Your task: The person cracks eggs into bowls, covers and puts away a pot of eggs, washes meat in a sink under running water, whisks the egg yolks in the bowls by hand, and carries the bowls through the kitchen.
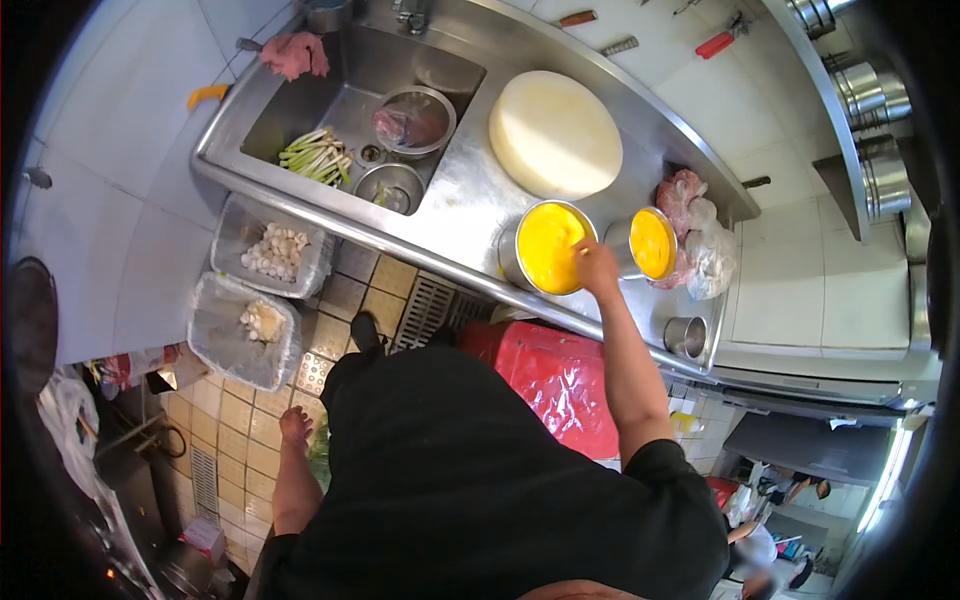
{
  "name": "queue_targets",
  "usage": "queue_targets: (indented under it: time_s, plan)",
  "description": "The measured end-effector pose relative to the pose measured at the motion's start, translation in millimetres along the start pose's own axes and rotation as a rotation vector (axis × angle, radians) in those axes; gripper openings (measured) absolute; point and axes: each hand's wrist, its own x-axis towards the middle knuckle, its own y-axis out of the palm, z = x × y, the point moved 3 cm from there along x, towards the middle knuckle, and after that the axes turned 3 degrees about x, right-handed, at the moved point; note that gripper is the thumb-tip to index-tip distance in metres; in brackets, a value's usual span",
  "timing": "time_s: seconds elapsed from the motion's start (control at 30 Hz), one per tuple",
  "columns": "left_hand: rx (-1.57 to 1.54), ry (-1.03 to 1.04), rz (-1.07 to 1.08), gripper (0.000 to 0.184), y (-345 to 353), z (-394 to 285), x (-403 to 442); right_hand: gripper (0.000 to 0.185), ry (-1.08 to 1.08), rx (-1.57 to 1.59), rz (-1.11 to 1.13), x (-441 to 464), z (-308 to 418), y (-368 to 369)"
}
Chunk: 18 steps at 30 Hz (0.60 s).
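Holding my right hand at the rim of the yellow-filled pot nearer the sink on the counter, fingers kinda curled, can't tell if they're gripping anything; left hand dangles loosely open.

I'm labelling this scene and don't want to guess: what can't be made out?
- Right hand: its exact grip, head view, fingers partly hidden by the hand itself.
- Green item: what it is, head view, partly behind the left forearm and shirt.
- Bags: contents, head view, obscured by crumpled plastic.
- Far people: their work, head view, too small.
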Motion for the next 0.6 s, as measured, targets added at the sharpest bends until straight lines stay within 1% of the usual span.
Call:
queue_targets:
  time_s: [0.03, 0.07, 0.13, 0.17, 0.2, 0.27, 0.3, 0.33, 0.4, 0.43, 0.47, 0.53, 0.57, 0.6]
  plan:
    - [0.004, 0.008, 0.002, 0.029, -1, -5, 3, 0.017, -0.176, 0.020, 0.205, -5, -3, 16]
    - [0.003, 0.004, 0.010, 0.029, -1, -7, 5, 0.017, -0.182, 0.020, 0.200, 1, -7, 16]
    - [0.002, -0.019, 0.024, 0.028, -3, 1, 7, 0.018, -0.109, 0.472, 0.220, 8, -21, 13]
    - [0.010, -0.018, -0.020, 0.027, 1, -7, -5, 0.018, 0.020, 0.341, 0.017, 9, -14, -4]
    - [0.015, -0.017, -0.021, 0.027, 3, -7, -10, 0.018, 0.025, 0.343, 0.016, 5, -14, 0]
    - [0.056, -0.024, -0.039, 0.026, 4, -17, -17, 0.017, -0.277, 0.047, 0.289, -5, -2, 13]
    - [0.031, -0.032, -0.022, 0.027, 2, -17, -15, 0.017, -0.222, 0.272, 0.454, -13, 18, -2]
    - [0.027, -0.033, -0.023, 0.027, -1, -18, -10, 0.017, -0.227, 0.270, 0.455, -8, 15, -1]
    - [0.091, 0.019, 0.034, 0.045, -4, -21, -5, 0.018, 0.007, 0.207, -0.105, 3, -3, -15]
    - [0.100, 0.022, 0.034, 0.045, -7, -21, -4, 0.017, 0.032, -0.009, 0.001, -2, -6, 0]
    - [0.097, 0.012, 0.018, 0.044, -7, -24, -6, 0.017, 0.039, -0.003, -0.005, -6, -9, 1]
    - [0.079, 0.001, 0.004, 0.043, -4, -28, -5, 0.018, -0.221, 0.350, 0.347, -9, -5, 10]
    - [0.076, 0.020, -0.009, 0.042, -5, -29, -4, 0.018, -0.225, 0.345, 0.349, -8, 0, 7]
    - [0.073, 0.038, -0.023, 0.040, -5, -29, -4, 0.018, -0.175, 0.207, 0.271, -6, 2, 4]
